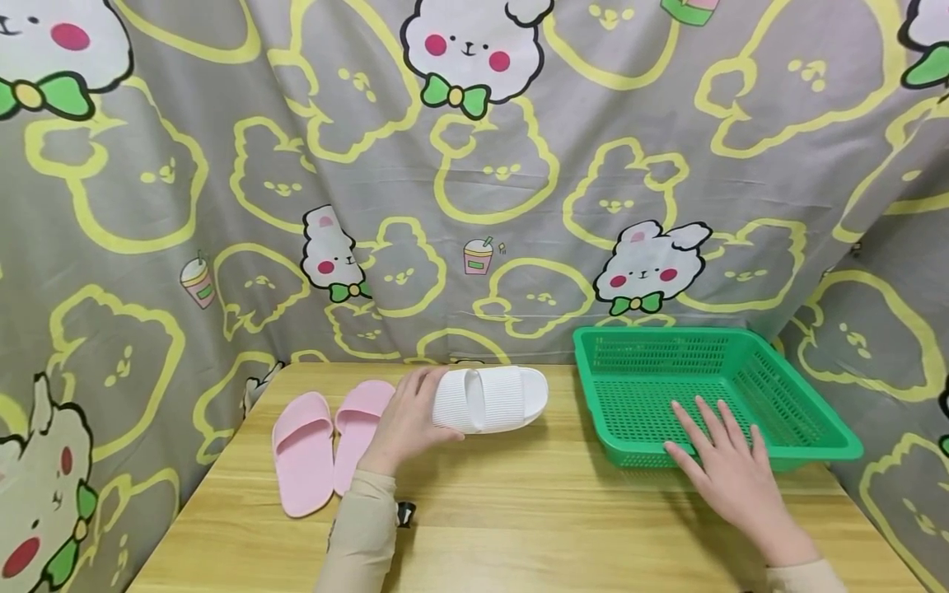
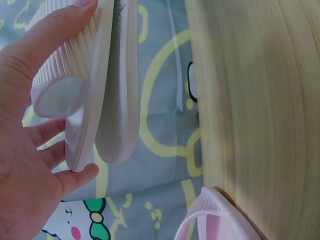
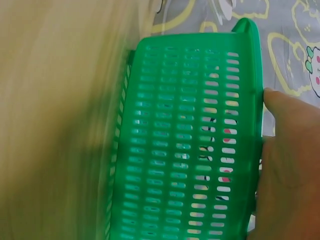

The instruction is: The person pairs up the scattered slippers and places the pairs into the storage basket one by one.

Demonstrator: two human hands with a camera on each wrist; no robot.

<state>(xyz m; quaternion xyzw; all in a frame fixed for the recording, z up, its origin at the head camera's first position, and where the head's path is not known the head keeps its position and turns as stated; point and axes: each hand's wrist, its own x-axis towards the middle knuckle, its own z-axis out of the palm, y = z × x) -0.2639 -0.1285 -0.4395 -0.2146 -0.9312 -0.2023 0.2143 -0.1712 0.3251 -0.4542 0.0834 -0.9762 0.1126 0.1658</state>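
My left hand (image 1: pixel 408 420) grips a white slipper (image 1: pixel 500 399) with a ribbed strap, thumb over the strap side in the left wrist view. A second white slipper (image 2: pixel 122 105) shows close behind the first one's sole there; the head view mostly hides it. At the right, my right hand (image 1: pixel 730 482) is spread, fingers straight, over the near rim of a green plastic basket (image 1: pixel 808 453). Whether those fingers touch the rim is unclear from above. In the right wrist view the basket's slotted side (image 3: pixel 175 135) stands beside the blurred hand.
Two pink slippers, one at the left (image 1: pixel 306 465) and one partly behind my left hand (image 1: pixel 359 432), lie side by side on the wooden table (image 1: pixel 534 519). A grey patterned curtain (image 1: pixel 415 189) surrounds the table's back and sides.
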